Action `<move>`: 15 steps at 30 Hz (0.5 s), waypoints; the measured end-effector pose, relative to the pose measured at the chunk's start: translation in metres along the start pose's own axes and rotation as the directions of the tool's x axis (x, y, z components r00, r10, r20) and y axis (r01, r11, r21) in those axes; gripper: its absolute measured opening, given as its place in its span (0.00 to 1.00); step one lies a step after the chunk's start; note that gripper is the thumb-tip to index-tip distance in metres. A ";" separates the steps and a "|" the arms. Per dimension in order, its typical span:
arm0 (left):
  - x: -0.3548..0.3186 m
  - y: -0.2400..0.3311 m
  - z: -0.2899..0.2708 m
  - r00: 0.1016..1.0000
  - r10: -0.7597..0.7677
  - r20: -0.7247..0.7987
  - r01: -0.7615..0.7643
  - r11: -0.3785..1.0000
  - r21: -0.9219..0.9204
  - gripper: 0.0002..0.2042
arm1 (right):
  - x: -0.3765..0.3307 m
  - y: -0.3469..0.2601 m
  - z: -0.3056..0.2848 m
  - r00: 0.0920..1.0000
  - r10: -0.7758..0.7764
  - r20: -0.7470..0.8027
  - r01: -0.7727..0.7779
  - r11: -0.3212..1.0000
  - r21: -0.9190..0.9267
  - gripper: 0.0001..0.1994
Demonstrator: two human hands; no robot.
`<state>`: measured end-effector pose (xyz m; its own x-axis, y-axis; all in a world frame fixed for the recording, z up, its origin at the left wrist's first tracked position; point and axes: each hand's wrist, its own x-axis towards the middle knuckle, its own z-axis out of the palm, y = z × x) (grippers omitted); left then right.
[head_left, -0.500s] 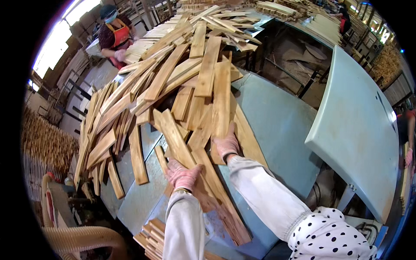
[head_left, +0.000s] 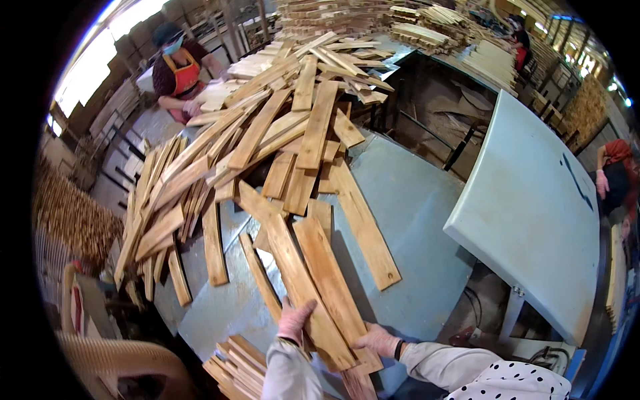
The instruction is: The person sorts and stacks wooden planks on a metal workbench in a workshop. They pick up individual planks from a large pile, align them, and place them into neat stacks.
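Note:
Two long wooden boards lie side by side in front of me, slanting toward my body. My left hand [head_left: 293, 323], in a pinkish glove, is closed on the edge of the left board [head_left: 299, 273], its thumb on top. My right hand [head_left: 379, 341], gloved alike, grips the near right edge of the right board [head_left: 331, 270]. Under their near ends another board [head_left: 360, 385] shows in part. A narrow strip of wood [head_left: 259, 273] lies just left of the left board. Beyond, a loose heap of boards [head_left: 267, 133] covers much of the blue-grey table [head_left: 413, 200].
A single board [head_left: 363, 227] lies on the table to the right. Stacked pieces [head_left: 233, 367] sit at the near left, beside a ribbed hose [head_left: 127, 353]. A raised pale-blue panel [head_left: 533, 220] stands at the right. A co-worker [head_left: 180, 73] is across the heap, at the far left.
Both hands have come nearer to me, the right one most. The right board has been drawn out of the heap toward me. The left board has also slid nearer.

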<state>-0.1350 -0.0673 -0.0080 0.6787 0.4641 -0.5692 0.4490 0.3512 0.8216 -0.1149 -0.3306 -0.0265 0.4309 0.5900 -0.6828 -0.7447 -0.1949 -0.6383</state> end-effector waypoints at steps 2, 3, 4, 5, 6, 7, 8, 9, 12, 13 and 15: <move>-0.014 0.009 -0.007 0.942 -0.312 0.122 0.325 0.939 -0.112 0.33 | -0.020 -0.018 -0.004 0.996 0.075 0.057 -0.073 0.997 -0.036 0.32; -0.034 0.004 -0.007 0.933 -0.322 0.162 0.354 0.904 -0.241 0.30 | -0.037 -0.017 0.005 0.991 0.106 0.083 -0.114 0.989 0.097 0.33; -0.063 0.026 0.002 0.922 -0.347 0.172 0.381 0.893 -0.242 0.31 | -0.046 -0.021 0.013 0.987 0.113 0.118 -0.137 0.966 0.220 0.34; -0.065 0.002 0.001 0.930 -0.300 0.211 0.352 0.889 -0.291 0.31 | -0.053 -0.022 0.022 0.988 0.089 0.127 -0.121 0.955 0.271 0.35; -0.075 -0.024 -0.005 0.932 -0.267 0.246 0.340 0.878 -0.337 0.31 | -0.068 -0.015 0.036 0.988 0.081 0.132 -0.121 0.936 0.330 0.35; -0.088 -0.029 -0.011 0.932 -0.171 0.320 0.289 0.882 -0.372 0.30 | -0.076 -0.011 0.046 0.988 0.062 0.139 -0.112 0.915 0.388 0.35; -0.098 -0.032 -0.018 0.936 -0.117 0.332 0.246 0.892 -0.378 0.29 | -0.085 -0.010 0.052 0.992 0.016 0.124 -0.059 0.936 0.346 0.35; -0.118 -0.044 -0.028 0.935 -0.095 0.341 0.232 0.891 -0.390 0.29 | -0.104 -0.006 0.060 0.995 0.004 0.102 -0.035 0.951 0.307 0.35; -0.174 -0.041 -0.052 0.954 -0.006 0.299 0.139 0.894 -0.425 0.28 | -0.139 -0.002 0.071 0.994 -0.098 0.041 0.084 0.961 0.265 0.33; -0.193 -0.034 -0.062 0.967 0.061 0.249 0.069 0.873 -0.482 0.29 | -0.148 -0.004 0.078 0.988 -0.153 0.027 0.142 0.962 0.232 0.32; -0.237 -0.021 -0.089 0.978 0.187 0.096 -0.108 0.839 -0.534 0.29 | -0.171 -0.018 0.102 0.958 -0.256 0.131 0.234 0.959 0.162 0.31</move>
<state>-0.3573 -0.1125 0.1066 0.8033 0.4412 -0.4001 -0.0070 0.6788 0.7343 -0.2271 -0.3482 0.1382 0.5361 0.7178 -0.4442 -0.6957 0.0777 -0.7141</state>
